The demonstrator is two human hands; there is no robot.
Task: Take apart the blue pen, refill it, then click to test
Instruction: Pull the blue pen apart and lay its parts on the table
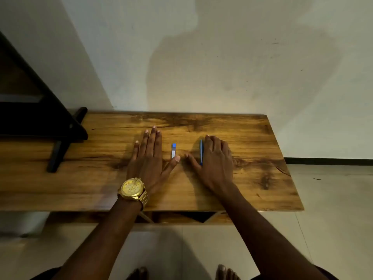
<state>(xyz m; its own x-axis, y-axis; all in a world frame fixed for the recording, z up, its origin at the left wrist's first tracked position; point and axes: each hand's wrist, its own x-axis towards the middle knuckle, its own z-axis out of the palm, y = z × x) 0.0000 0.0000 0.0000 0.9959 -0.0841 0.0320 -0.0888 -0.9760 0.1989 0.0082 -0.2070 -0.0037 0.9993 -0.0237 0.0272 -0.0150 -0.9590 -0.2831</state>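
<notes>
Here, the pale wall (222, 57) fills the upper half of your view, with a soft shadow cast across it. Below it lies the wooden table (252, 188), a long plank top with dark grain knots, its far edge against the wall and its near edge toward you. At the left, a black frame (50, 110) slopes down onto the table, and one dark leg of it stands on the wood. Pale floor tiles (333, 199) show to the right of the table and beneath it, where your bare toes (224, 272) enter at the bottom edge.

Your two forearms reach up from the lower corners. Your left hand (149, 158) rests palm-down and flat on the table, fingers extended and close together, thumb spread out to the right; it holds nothing. A gold wristwatch (133, 189) sits on that wrist. Your right hand (216, 160) also rests on the wood, fingers curled slightly and thumb spread to the left; it grips nothing.

The blue pen (201, 152) lies on the table along the left side of your right hand, touching or just beside the index finger, pointing away from you. Between the two hands lies the refill tube (173, 150), a small clear case with a blue cap at its far end; its near end is just beside your left thumb tip.
</notes>
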